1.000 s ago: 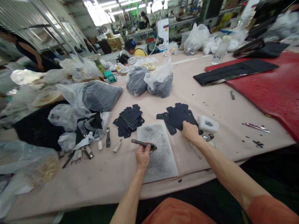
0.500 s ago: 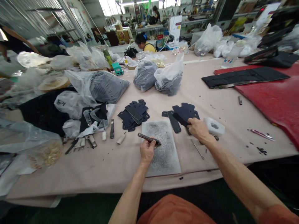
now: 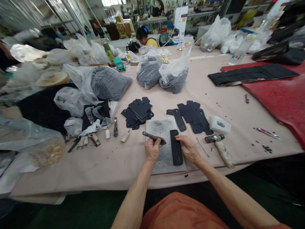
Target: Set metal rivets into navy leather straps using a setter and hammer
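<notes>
My left hand (image 3: pixel 152 149) is closed around a dark metal punch tool (image 3: pixel 153 137), held slanted above the left part of a speckled white board (image 3: pixel 162 161). Over the board's right side, a dark strip (image 3: pixel 176 148) stands lengthwise, its right edge pinched by my right hand (image 3: pixel 188 147). A loose pile of dark pieces (image 3: pixel 137 112) lies behind the board to the left. More dark pieces (image 3: pixel 192 115) overlap behind it to the right. A hammer (image 3: pixel 222 149) with a wrapped handle rests right of my right hand, beside a thin metal rod (image 3: pixel 203 148).
A white block (image 3: pixel 220 124) sits behind the hammer. Small tools and a white bottle (image 3: pixel 107 134) lie at left. Filled plastic bags (image 3: pixel 149 72) stand farther back, a red sheet (image 3: pixel 281 95) covers the right side, and a person in yellow (image 3: pixel 152 41) is beyond.
My right hand has come from the right pile to the board, bringing a dark strip. The hammer is now uncovered. My left hand still grips the punch tool. The camera view has shifted slightly.
</notes>
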The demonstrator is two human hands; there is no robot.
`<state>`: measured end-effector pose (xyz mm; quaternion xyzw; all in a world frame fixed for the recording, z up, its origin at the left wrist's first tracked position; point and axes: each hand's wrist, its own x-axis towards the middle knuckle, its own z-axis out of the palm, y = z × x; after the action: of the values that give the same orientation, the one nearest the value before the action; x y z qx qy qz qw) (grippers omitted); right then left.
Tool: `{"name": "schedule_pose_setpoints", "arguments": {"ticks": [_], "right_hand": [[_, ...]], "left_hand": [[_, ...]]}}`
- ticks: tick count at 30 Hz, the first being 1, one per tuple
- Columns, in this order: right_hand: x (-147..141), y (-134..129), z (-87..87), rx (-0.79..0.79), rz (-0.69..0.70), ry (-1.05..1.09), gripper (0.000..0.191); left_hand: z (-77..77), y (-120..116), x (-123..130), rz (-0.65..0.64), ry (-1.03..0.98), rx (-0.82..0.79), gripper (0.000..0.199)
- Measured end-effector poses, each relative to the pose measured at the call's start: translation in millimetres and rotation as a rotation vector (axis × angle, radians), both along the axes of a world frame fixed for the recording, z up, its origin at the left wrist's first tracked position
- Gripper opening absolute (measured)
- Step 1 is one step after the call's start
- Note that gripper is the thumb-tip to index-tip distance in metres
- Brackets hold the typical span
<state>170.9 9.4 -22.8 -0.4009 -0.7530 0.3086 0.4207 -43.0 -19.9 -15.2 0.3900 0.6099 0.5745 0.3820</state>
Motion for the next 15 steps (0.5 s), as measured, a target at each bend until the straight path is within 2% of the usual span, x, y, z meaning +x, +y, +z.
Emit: {"name": "schedule_pose_setpoints", "arguments": {"ticks": [5, 8, 11, 13, 15], "right_hand": [[-6.6, -5.1, -0.8, -0.105, -0.221, 0.012, 0.037], [-17.9, -9.9, -2.5, -0.142, -0.302, -0.087, 0.033], [-32.0, -15.5, -2.4, -0.128, -0.386, -0.324, 0.057], [-38.8, -18.8, -2.5, -0.128, -0.389, -0.455, 0.071], [-41.0, -21.3, -3.7, -0.124, -0.371, -0.51, 0.076]], "left_hand": [[0.6, 0.2, 1.1, -0.012, -0.014, -0.013, 0.022], [1.8, 0.9, 0.6, -0.011, 0.011, -0.022, 0.022], [4.8, 1.8, 1.2, 0.003, 0.042, -0.041, 0.022], [6.8, 1.7, 4.0, 0.025, 0.05, -0.058, 0.021], [7.7, 0.6, 9.4, 0.043, 0.05, -0.074, 0.021]]}}
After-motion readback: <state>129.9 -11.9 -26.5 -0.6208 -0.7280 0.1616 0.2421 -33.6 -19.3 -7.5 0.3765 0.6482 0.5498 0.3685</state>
